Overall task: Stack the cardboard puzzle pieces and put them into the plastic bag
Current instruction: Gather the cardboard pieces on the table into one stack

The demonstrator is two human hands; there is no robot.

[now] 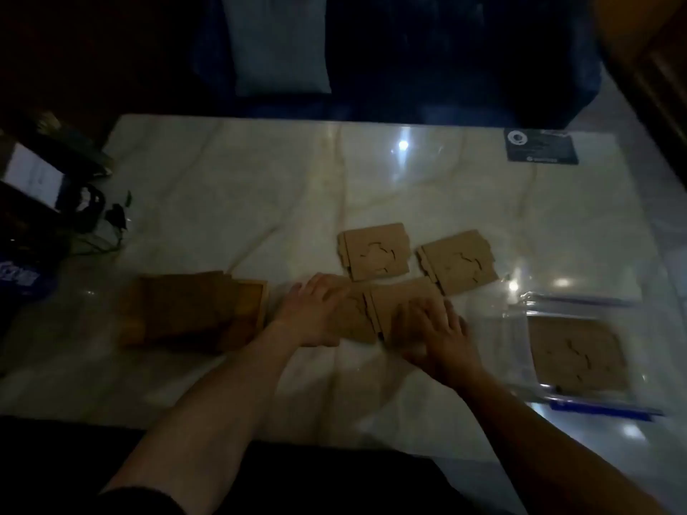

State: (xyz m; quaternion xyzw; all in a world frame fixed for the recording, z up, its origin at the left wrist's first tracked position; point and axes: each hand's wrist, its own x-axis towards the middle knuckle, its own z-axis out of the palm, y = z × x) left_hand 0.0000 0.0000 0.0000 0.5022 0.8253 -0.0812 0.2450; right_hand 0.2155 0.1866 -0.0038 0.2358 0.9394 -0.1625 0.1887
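Brown cardboard puzzle pieces lie on a pale marble table [230, 202]. One small stack [373, 251] sits at the centre and another [458, 261] just right of it. Nearer to me lie two more pieces side by side [375, 310]. My left hand [316, 310] rests flat on the left one, fingers spread. My right hand [435, 328] presses flat on the right one. A clear plastic bag [580, 351] with a blue zip strip lies at the right, with a cardboard piece [576, 354] inside it.
A wooden tray or box with cardboard [193, 310] sits left of my hands. A dark card [541, 146] lies at the far right corner. Dark items and cables [74, 202] crowd the left edge. A dark sofa with a pale cushion [279, 42] stands beyond the table.
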